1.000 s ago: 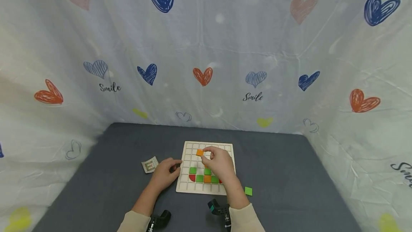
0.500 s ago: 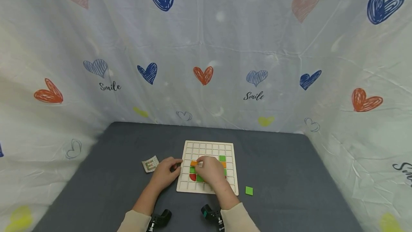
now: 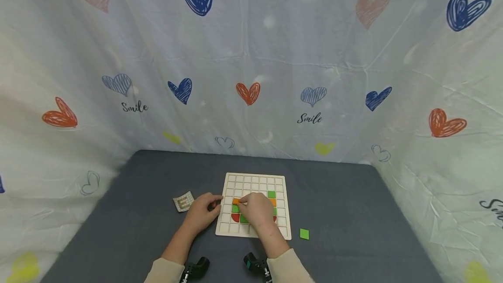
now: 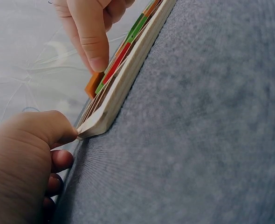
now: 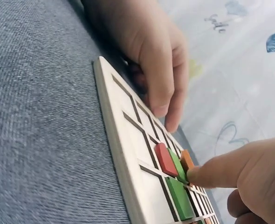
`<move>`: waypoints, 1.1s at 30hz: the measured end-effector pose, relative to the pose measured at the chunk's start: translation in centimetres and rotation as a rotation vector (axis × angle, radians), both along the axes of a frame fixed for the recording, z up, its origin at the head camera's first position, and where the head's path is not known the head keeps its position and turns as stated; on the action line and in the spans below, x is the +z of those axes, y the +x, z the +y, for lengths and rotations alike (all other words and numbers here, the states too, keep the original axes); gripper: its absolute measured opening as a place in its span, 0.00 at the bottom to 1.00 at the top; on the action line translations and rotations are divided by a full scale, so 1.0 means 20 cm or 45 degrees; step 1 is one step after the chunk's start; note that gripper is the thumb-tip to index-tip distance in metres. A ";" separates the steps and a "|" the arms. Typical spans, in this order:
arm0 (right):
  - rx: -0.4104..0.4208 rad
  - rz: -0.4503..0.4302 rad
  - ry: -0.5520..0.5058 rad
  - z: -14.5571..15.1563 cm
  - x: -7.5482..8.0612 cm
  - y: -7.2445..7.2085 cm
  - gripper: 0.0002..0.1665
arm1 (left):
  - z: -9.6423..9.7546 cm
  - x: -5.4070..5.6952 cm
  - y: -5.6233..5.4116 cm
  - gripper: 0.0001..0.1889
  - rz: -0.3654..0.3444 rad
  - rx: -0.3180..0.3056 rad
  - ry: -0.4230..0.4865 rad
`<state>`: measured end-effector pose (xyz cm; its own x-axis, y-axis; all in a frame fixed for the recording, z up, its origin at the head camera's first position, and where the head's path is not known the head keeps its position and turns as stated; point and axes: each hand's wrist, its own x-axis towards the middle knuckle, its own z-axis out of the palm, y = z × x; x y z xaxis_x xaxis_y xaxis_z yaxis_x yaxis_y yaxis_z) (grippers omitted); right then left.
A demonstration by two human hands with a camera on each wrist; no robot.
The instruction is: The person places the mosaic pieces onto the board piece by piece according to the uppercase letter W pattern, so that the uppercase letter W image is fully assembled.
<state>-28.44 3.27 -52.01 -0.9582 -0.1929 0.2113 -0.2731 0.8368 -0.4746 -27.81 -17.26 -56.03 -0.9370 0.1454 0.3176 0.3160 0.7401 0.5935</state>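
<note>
My right hand (image 3: pixel 257 210) pinches an orange square tile (image 3: pixel 235 201) by its right side, over the left part of a wooden grid board (image 3: pixel 237 228). In the left wrist view that tile (image 4: pixel 92 87) stands up from the board at a tilt. Just in front of it lie a green square tile (image 3: pixel 235 209) and a red rounded tile (image 3: pixel 235 217), both in grid cells. Fingertips of my left hand (image 3: pixel 201 211) touch the board's left edge. More tiles sit partly hidden beneath the right hand; at its right show a green tile (image 3: pixel 271 194) and an orange tile (image 3: pixel 273 202).
A loose green tile (image 3: pixel 304 234) lies on the dark grey cloth (image 3: pixel 346 213) right of the board. On the left is a small pattern card (image 3: pixel 183 201), partly behind the left hand. A white curtain (image 3: pixel 275 56) printed with hearts hangs round the table.
My right hand has carried the orange tile from the upper part of the board down and left, to above the green tile. The left hand has stayed at the board's edge.
</note>
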 end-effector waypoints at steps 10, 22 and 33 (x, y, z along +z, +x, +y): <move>-0.027 0.120 0.189 -0.02 -0.01 0.01 0.07 | 0.00 0.00 0.00 0.12 0.015 0.005 0.005; -0.084 0.206 0.166 -0.03 -0.04 0.01 0.05 | 0.00 -0.02 0.01 0.11 0.031 0.000 0.017; 0.003 0.111 0.060 0.01 0.04 0.02 0.09 | 0.00 -0.01 0.00 0.11 0.036 0.019 0.002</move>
